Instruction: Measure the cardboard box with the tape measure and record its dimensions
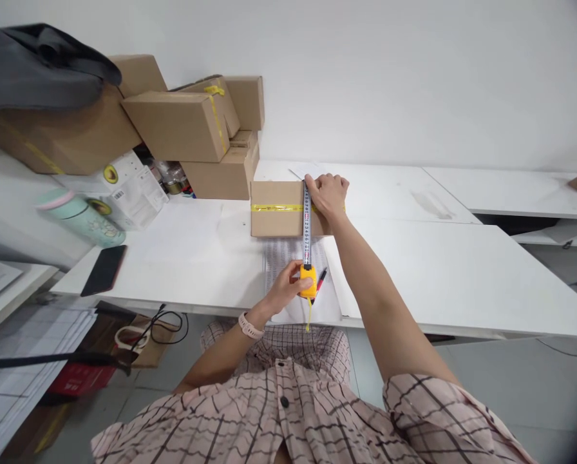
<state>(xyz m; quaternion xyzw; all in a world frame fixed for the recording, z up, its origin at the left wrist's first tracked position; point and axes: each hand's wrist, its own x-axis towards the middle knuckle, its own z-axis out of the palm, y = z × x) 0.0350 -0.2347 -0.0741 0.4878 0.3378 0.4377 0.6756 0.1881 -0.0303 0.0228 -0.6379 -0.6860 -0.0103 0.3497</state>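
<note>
A yellow tape measure (308, 281) is wrapped in the fingers of my left hand (283, 289), close to the table's front edge. Its blade (306, 225) is drawn out away from me, across the top of a small cardboard box (276, 222) sealed with yellow tape. At the box's far edge, my right hand (330, 194) pinches the blade's end and rests on the box's right part, hiding some of it. Printed sheets (281, 258) lie partly under the box, and a red and black pen (321, 283) is on them, right of the tape measure.
Stacked cardboard boxes (177, 125) and a white carton (124, 187) stand at the back left. A mint-green bottle (83, 219) and a phone (104, 270) are on the left of the white table (414, 277). Behind the small box lies a paper (298, 169).
</note>
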